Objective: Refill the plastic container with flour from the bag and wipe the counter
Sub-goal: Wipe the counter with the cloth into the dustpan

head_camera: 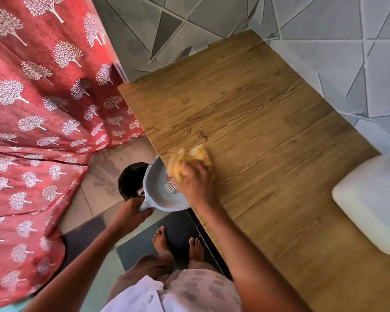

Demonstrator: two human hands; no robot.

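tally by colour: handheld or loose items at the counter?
Yellow: 1, cloth gripped by right hand
Grey: 1, dustpan held by left hand
White: 1, container on wooden counter
Total: 3

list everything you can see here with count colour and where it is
counter: 1, brown wood grain, centre and right, against the tiled wall
cloth: 1, yellow, at the counter's left edge, under the right hand
dustpan: 1, grey, held just below the counter edge under the cloth
plastic container: 1, whitish, on the counter at the right edge of view
curtain: 1, red with white tree print, left
wall tiles: grey, triangle pattern, top and right
floor mat: 1, dark, under the feet
feet: 2, bare, on the mat
left hand: 1, grips the dustpan handle
right hand: 1, grips the cloth
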